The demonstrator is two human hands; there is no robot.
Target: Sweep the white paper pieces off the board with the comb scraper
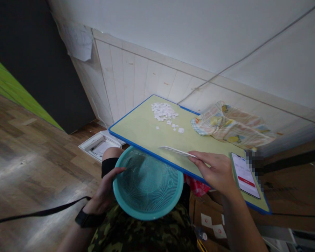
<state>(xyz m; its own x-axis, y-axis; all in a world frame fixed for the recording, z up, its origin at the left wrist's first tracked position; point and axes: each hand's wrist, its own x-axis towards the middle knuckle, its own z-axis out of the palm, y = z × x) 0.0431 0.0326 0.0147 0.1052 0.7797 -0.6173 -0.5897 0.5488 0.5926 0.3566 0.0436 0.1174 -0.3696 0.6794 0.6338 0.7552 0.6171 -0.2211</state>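
My left hand [110, 185] is closed on the left rim of a teal plastic colander [148, 206], its thumb over the edge. The colander rests on my lap against the front edge of the table, with its perforated inside facing up. My right hand [212, 168] pinches a thin, flat white tool [177, 151], seen nearly edge-on, with slots or teeth along it; its exact kind is unclear. It hovers over or touches the yellow-green tabletop [139, 126] with a blue rim. Farther back lies a pile of small white paper pieces [164, 111], several of them scattered nearer to me.
A crumpled patterned cloth [233, 127] lies at the table's back right. A phone [245, 175] with a lit screen is by the right edge. An open white box [101, 145] sits on the floor at left. The white wall [152, 77] stands behind the table.
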